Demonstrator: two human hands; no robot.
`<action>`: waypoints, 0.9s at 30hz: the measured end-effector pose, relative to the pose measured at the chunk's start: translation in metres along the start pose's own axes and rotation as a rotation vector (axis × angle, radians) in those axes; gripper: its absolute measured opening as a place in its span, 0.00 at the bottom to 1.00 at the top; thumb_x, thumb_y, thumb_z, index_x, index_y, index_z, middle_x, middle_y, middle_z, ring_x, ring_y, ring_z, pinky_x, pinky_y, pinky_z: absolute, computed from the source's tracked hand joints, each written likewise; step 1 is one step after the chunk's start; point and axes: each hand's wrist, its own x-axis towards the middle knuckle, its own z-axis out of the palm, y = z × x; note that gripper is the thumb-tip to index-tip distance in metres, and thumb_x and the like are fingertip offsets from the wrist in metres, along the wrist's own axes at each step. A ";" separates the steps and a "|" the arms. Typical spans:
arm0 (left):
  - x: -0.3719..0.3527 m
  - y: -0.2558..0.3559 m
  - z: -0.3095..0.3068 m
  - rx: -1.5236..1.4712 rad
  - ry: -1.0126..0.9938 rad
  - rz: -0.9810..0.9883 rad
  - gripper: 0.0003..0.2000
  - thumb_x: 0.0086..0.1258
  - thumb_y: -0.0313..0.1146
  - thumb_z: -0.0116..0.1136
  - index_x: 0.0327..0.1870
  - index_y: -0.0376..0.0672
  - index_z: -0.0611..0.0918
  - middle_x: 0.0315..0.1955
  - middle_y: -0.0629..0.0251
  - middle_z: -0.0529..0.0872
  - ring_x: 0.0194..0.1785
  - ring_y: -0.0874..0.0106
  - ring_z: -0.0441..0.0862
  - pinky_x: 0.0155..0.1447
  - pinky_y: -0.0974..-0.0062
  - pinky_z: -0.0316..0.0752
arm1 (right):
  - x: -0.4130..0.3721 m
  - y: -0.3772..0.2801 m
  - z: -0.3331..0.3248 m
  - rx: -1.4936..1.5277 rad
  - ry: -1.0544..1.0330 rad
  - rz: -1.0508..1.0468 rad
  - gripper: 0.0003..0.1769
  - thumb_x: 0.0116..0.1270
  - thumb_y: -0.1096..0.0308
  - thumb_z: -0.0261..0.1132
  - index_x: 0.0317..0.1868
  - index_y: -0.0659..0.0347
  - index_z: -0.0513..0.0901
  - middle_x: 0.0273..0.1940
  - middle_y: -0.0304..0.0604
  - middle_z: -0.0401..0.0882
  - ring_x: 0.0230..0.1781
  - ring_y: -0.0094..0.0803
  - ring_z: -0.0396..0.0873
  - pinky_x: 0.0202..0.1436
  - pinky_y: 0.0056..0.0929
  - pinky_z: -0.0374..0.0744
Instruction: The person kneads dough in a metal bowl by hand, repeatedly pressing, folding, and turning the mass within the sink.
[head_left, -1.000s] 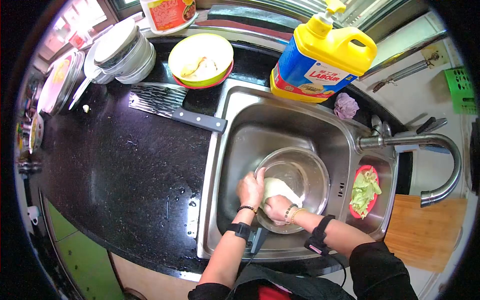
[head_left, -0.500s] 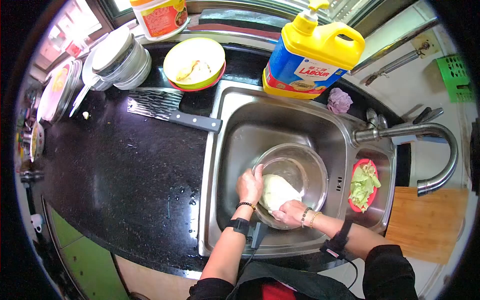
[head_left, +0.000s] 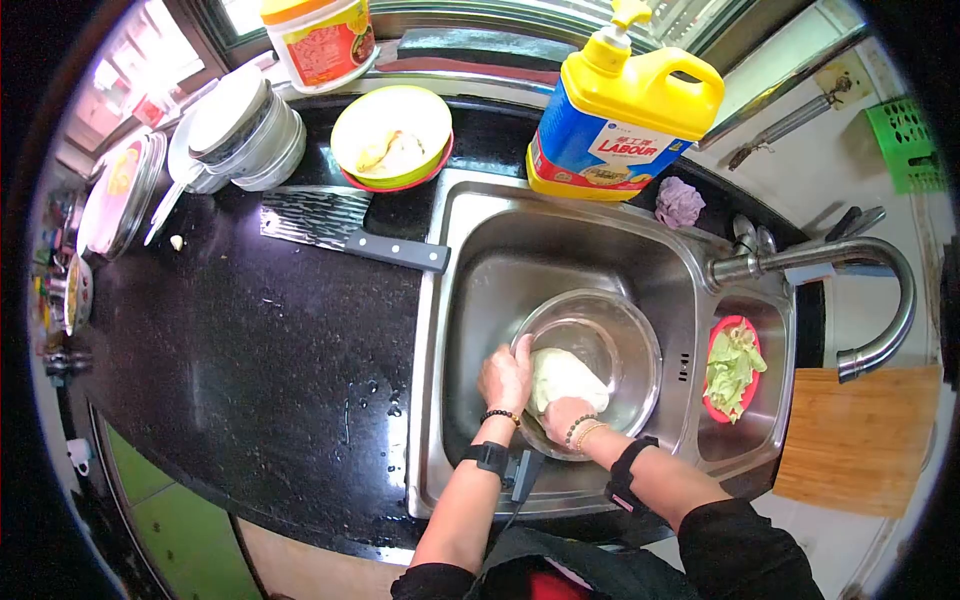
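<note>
The black counter (head_left: 250, 340) spreads left of the steel sink (head_left: 490, 270), which holds a round bowl (head_left: 632, 360). The pale vegetable (head_left: 565, 374) sits in its near left part. The left hand (head_left: 506, 378) still grips the left rim; the right hand (head_left: 567, 414) has shifted left against the vegetable's near side, its grasp hidden, so I cannot tell.

Pale green vegetable (head_left: 566, 378), speckled black counter (head_left: 240, 350), yellow-and-blue bottle (head_left: 590, 110), red dish (head_left: 713, 410)
</note>
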 end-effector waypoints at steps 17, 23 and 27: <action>-0.001 0.003 -0.006 -0.038 -0.066 -0.005 0.28 0.64 0.57 0.44 0.32 0.35 0.81 0.30 0.43 0.80 0.39 0.48 0.78 0.44 0.58 0.71 | 0.034 -0.008 -0.002 0.005 -0.155 -0.084 0.16 0.56 0.61 0.54 0.35 0.62 0.83 0.38 0.54 0.80 0.41 0.45 0.80 0.47 0.36 0.76; 0.001 0.002 -0.003 -0.006 -0.043 -0.003 0.29 0.64 0.58 0.42 0.32 0.36 0.81 0.31 0.44 0.81 0.39 0.49 0.78 0.44 0.57 0.72 | -0.016 0.028 -0.073 0.163 0.170 -0.345 0.16 0.50 0.55 0.58 0.31 0.58 0.81 0.29 0.51 0.80 0.29 0.48 0.79 0.36 0.43 0.76; 0.004 0.000 -0.002 -0.027 -0.052 -0.008 0.29 0.64 0.58 0.41 0.32 0.36 0.81 0.31 0.43 0.81 0.40 0.49 0.78 0.44 0.57 0.71 | 0.068 0.036 -0.089 0.097 0.144 -0.284 0.30 0.45 0.49 0.65 0.46 0.60 0.76 0.46 0.55 0.77 0.48 0.46 0.76 0.49 0.44 0.74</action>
